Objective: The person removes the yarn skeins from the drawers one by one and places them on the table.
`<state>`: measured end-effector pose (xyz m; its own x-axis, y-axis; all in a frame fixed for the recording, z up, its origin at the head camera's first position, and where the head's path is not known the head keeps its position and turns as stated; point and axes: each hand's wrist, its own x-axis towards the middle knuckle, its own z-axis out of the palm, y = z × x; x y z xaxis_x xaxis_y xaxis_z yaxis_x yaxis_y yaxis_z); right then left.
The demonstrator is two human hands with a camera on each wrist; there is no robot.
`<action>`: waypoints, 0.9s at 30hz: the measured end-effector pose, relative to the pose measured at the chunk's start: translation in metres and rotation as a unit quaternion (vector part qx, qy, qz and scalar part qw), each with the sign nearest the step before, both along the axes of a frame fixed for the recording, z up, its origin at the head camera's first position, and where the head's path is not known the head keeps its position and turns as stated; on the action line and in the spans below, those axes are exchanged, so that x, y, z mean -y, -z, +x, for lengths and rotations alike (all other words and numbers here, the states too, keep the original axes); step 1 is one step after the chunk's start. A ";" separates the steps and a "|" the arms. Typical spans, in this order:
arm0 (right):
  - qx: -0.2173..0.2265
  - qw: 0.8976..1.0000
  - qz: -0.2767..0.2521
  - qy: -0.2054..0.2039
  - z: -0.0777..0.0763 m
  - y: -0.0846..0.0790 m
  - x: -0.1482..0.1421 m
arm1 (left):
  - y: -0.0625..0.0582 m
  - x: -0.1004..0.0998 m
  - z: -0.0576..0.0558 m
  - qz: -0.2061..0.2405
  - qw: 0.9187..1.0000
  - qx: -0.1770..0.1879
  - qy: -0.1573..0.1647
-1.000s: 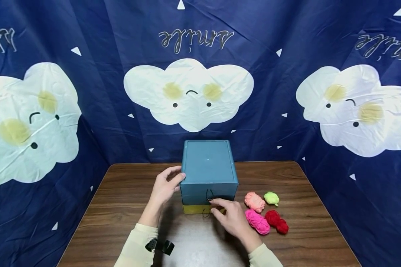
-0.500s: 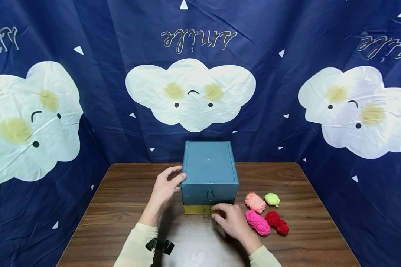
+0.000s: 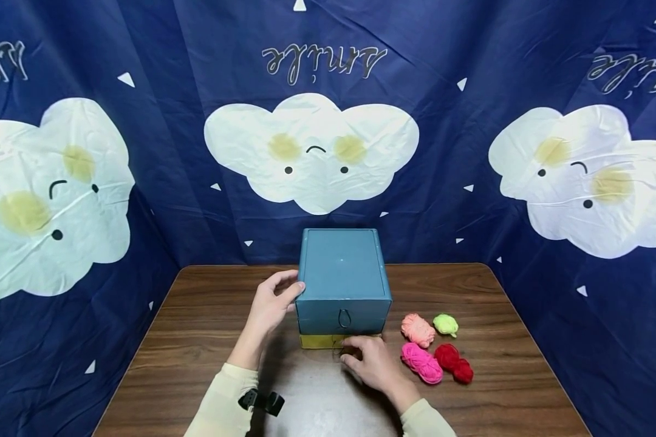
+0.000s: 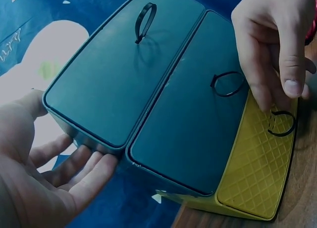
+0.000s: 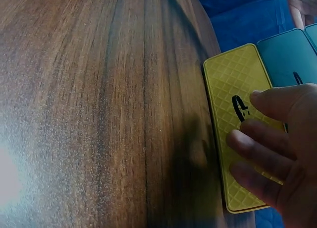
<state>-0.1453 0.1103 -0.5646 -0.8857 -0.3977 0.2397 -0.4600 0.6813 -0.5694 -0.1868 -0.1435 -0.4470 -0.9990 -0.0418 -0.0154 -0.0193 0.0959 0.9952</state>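
Observation:
A box of stacked drawers (image 3: 343,261) has two teal fronts above a low yellow drawer (image 5: 233,72), each with a black loop pull. My left hand (image 3: 268,305) rests against the box's left side, its thumb at the top edge and its fingers along the side, loosely bent. At the yellow front, my right hand (image 3: 376,363) has its thumb and fingers beside the black loop (image 5: 237,108). In the right wrist view these fingers are spread and fairly straight, with the loop not gripped. The loop (image 4: 145,22) on the top drawer stands out from its front.
Right of the box lie several small yarn skeins: peach (image 3: 417,330), lime green (image 3: 445,325), bright pink (image 3: 421,363) and red (image 3: 454,363). The wooden table (image 3: 197,364) meets a dark blue cloth (image 3: 443,36) with printed clouds.
My right hand has come down from near the upper loop to the yellow drawer's loop, then slightly left. My left hand keeps its place on the box.

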 end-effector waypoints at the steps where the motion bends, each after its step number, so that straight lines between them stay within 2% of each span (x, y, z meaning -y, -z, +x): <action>1: 0.004 1.000 -0.001 0.000 0.000 0.000 0.000 | 0.000 0.000 0.000 0.000 1.000 0.000 0.000; 12: 0.055 0.998 0.010 -0.020 -0.002 0.008 0.003 | -0.001 0.000 0.002 -0.005 1.000 -0.003 -0.001; 27: 0.023 0.999 0.003 -0.026 0.001 0.007 0.004 | 0.000 -0.001 0.001 -0.017 1.000 -0.006 -0.009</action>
<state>-0.1439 0.1068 -0.5716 -0.8740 -0.4444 0.1964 -0.4678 0.6606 -0.5871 -0.1858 -0.1427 -0.4467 -0.9981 -0.0609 -0.0023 -0.0102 0.1293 0.9916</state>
